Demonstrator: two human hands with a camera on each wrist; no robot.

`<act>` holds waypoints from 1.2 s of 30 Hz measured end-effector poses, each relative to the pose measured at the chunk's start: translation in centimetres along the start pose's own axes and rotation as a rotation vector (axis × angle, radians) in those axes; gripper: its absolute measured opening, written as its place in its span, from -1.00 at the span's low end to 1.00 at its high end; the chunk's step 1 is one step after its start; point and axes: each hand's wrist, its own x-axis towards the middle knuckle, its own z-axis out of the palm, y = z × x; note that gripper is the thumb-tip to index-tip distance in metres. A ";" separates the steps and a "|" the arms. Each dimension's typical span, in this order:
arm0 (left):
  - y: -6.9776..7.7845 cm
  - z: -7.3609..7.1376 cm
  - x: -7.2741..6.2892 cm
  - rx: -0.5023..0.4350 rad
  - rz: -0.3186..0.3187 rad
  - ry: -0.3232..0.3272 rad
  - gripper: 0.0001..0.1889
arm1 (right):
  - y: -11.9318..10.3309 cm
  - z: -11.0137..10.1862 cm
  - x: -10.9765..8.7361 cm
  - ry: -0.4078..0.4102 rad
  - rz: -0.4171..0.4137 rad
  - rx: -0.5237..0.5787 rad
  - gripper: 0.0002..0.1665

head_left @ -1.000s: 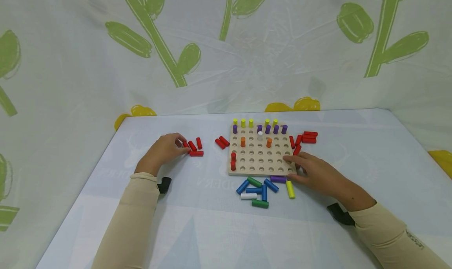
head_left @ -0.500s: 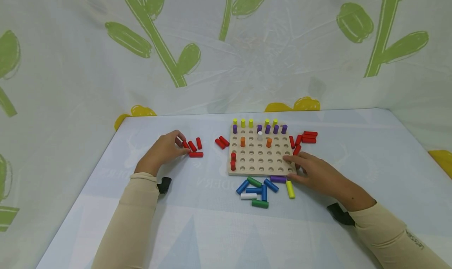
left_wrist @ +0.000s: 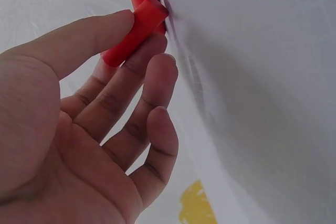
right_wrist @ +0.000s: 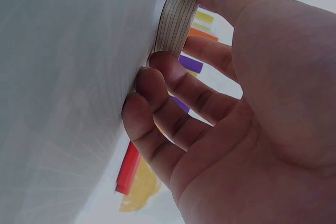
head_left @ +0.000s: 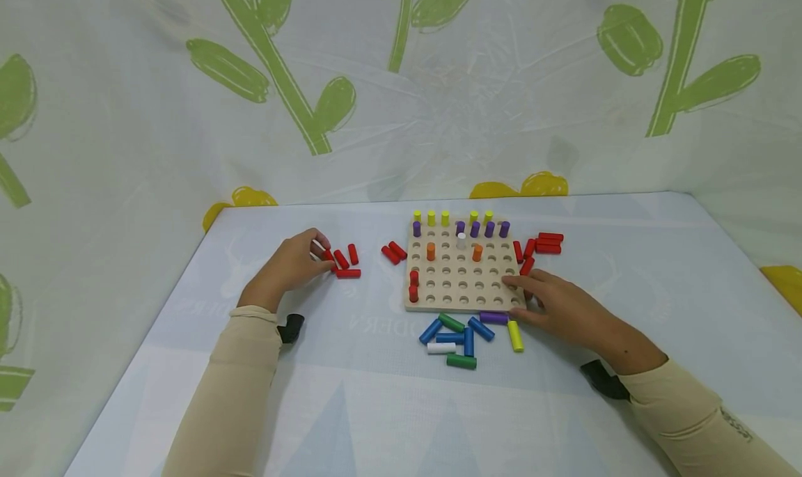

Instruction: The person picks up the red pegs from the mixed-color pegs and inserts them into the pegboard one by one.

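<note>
Fingers [left_wrist: 160,80] on the left hand [head_left: 294,260] had a red peg [left_wrist: 137,30] pinched, thumb on one side and fingertips on the other, with the remaining fingers loosely bent. That peg sat tilted in the grip over on the left part of the counter [head_left: 376,407], well apart from the pegboard [head_left: 462,271]; couldn't tell if it was touching the counter. Three loose red pegs [head_left: 354,254] lay right by those fingertips.

Right hand [head_left: 564,306] was hanging onto the board by its near right corner: thumb against the near edge, index finger reaching over the top, another fingertip on the right side.

As for the board itself, five yellow pegs [head_left: 431,219] stood along the far row, then five purple pegs [head_left: 475,229] in the next one, plus a white peg [head_left: 461,240], two orange pegs [head_left: 477,253], and two red ones [head_left: 413,294] down the left column.

Rest of the loose stuff: a red pair [head_left: 397,250] just off the board's left edge, a red bunch [head_left: 548,249] off the right, and a jumble of blue pegs [head_left: 468,342], green pegs [head_left: 461,361], plus one each of white, purple and yellow along the near side. Both sleeves [head_left: 228,386] were beige, and the wall [head_left: 476,115] behind had green leaves on it.
</note>
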 end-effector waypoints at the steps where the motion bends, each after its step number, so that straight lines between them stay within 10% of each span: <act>1: 0.0 0.0 0.0 -0.001 -0.001 0.002 -0.64 | 0.0 0.0 0.0 0.000 0.000 -0.001 -0.23; 19: 1.0 0.0 -0.4 -0.022 0.064 0.060 -0.65 | -0.1 0.0 -0.1 -0.001 0.004 0.007 -0.22; 36: 5.5 1.4 -2.0 -0.026 0.228 0.127 -0.65 | -0.1 -0.1 -0.2 -0.007 0.021 0.001 -0.21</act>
